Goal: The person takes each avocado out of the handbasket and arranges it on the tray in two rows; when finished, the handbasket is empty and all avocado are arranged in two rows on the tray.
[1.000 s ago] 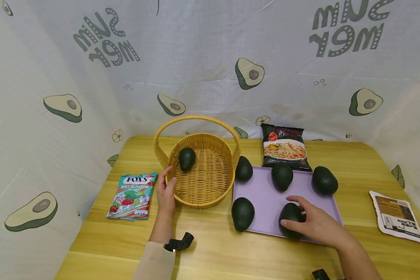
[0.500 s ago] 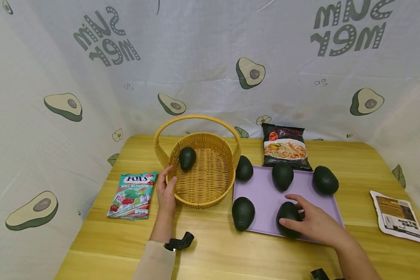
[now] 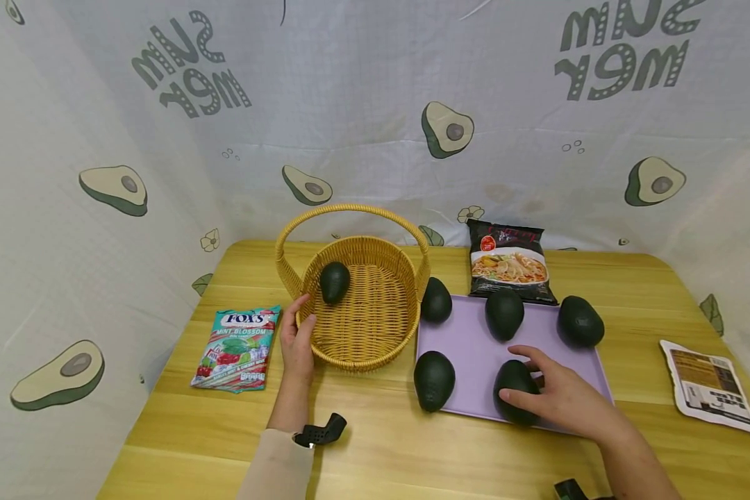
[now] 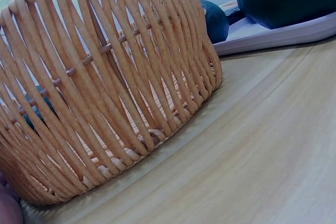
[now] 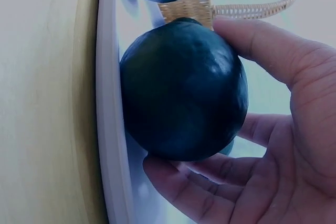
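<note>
In the head view, my left hand rests against the left side of a yellow wicker basket, its thumb and forefinger looking fairly straight at the rim. One dark green avocado lies inside the basket. My right hand grips an avocado at the front of a lilac tray. The right wrist view shows thumb and fingers on opposite sides of this avocado, close to the tray rim. In the left wrist view, the basket wall hides most of the left hand.
More avocados sit on or at the tray, including a front-left avocado and a back-right avocado. Behind it leans a black noodle packet. A candy bag lies left, a white-edged packet far right. A printed curtain closes the back.
The avocado in my right hand has shifted slightly left on the tray, then stayed put. My left hand and the basket look the same.
</note>
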The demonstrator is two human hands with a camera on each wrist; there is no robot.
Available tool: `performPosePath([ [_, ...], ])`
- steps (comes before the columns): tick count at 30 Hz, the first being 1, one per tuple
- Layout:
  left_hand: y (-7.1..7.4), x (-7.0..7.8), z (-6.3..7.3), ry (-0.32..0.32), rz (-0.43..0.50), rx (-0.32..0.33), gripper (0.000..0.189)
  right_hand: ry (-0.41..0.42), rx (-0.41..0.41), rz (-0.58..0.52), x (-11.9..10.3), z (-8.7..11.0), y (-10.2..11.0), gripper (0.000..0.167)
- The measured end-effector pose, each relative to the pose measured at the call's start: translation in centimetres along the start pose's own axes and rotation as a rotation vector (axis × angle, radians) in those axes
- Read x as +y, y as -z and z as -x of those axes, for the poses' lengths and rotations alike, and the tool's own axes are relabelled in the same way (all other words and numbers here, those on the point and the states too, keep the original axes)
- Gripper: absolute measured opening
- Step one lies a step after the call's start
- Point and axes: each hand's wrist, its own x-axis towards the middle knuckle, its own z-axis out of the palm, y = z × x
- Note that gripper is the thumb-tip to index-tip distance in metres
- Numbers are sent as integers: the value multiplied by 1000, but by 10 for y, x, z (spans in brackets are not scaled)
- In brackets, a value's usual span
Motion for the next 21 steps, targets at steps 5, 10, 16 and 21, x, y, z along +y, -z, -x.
performPosePath([
  [5,0,1,0,19,-9,4,44,2,-4,-4,-2,0,-1,85],
  [10,-1,2,0,20,-6,-1,45,-2,3,7,-1,0,0,87],
  [16,-1,1,0,20,-3,3,44,22,32,-27,-3,1,4,87],
  [21,-1,2,1,19,4,0,44,82,114,-11,-11,3,6,84],
])
